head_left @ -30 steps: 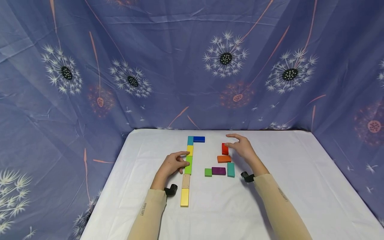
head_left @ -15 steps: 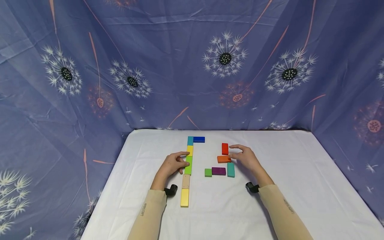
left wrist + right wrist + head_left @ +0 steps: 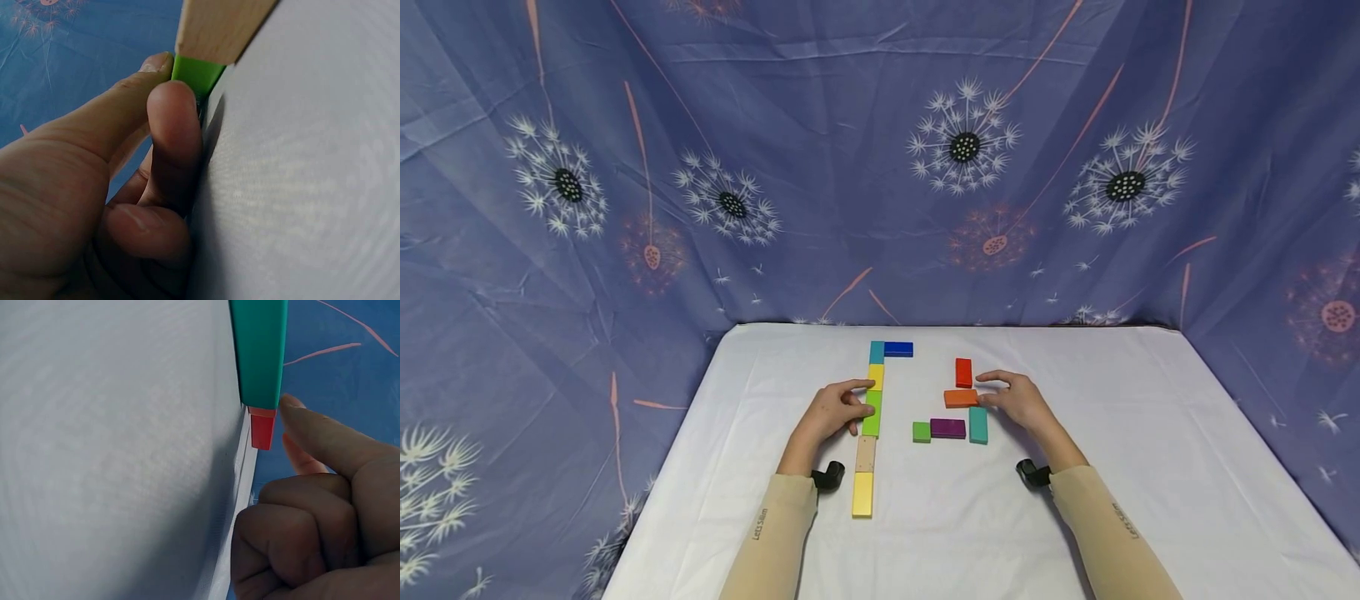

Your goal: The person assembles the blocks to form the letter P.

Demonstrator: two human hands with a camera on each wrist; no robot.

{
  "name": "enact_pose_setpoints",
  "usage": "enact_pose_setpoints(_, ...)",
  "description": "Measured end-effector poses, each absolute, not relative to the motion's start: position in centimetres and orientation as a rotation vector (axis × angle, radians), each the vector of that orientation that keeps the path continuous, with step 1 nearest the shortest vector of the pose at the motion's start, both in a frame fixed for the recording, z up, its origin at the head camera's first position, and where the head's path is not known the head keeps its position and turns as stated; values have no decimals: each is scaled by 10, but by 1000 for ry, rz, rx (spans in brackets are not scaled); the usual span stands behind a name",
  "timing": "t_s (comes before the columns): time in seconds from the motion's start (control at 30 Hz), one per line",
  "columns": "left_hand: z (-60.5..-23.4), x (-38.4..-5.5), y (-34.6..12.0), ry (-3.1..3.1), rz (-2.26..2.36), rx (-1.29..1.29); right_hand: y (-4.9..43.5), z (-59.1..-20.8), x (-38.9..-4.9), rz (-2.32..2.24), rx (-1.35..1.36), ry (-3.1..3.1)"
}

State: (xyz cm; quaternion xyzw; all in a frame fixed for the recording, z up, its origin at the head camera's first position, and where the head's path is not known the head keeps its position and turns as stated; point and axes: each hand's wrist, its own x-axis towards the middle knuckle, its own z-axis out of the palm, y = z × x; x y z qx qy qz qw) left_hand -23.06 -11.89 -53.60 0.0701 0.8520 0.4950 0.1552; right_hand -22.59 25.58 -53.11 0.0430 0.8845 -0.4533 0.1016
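Observation:
My left hand (image 3: 832,408) rests beside a column of flat blocks, index finger over a yellow block (image 3: 876,373) and thumb at a light green block (image 3: 872,423). In the left wrist view the thumb tip meets the green block (image 3: 197,74), while other fingers bend loosely by the cloth. My right hand (image 3: 1015,400) is at the right end of an orange block (image 3: 958,399), thumb tip right at it and index finger beside a red block (image 3: 963,372). Thumb and index are apart with nothing between them; the remaining fingers curl inward in the right wrist view.
The column includes a light blue block (image 3: 877,352), a wooden block (image 3: 866,454) and a golden block (image 3: 862,496). A dark blue block (image 3: 898,349) adjoins its top. Below the orange one lie teal (image 3: 978,426), purple (image 3: 947,428) and small green (image 3: 921,432) blocks.
My right hand has moved from the red block down and right, to the right end of the orange block. The left hand and all the blocks stay in place.

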Motion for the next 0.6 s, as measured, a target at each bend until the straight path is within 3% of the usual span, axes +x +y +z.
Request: enact_pose_setpoints(0.6, -536, -229, -118, 2447, 1415, 198, 255, -533, -223, -1219, 43, 2637)
